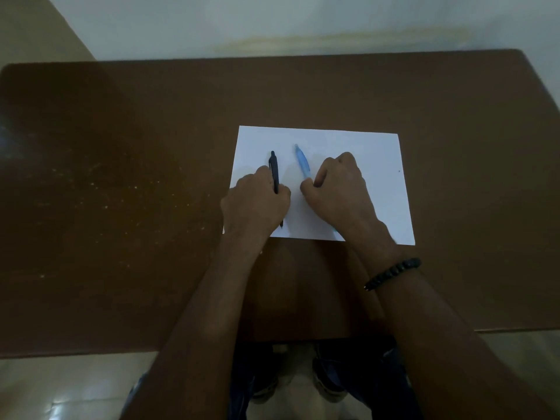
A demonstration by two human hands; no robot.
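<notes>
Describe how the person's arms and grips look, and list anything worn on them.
The left forearm and right forearm are bare; no sleeves are in view. The left grip and its wrist wear nothing. A black beaded bracelet circles the right wrist, behind the right grip. No ring or watch shows, though the light is dim.

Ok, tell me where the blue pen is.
Head view: the blue pen is held by the right hand over the white paper, just right of the black pen in the left hand.

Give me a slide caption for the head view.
The left hand grips a black pen, right hand a blue pen, both over a white sheet on a brown table.
</notes>
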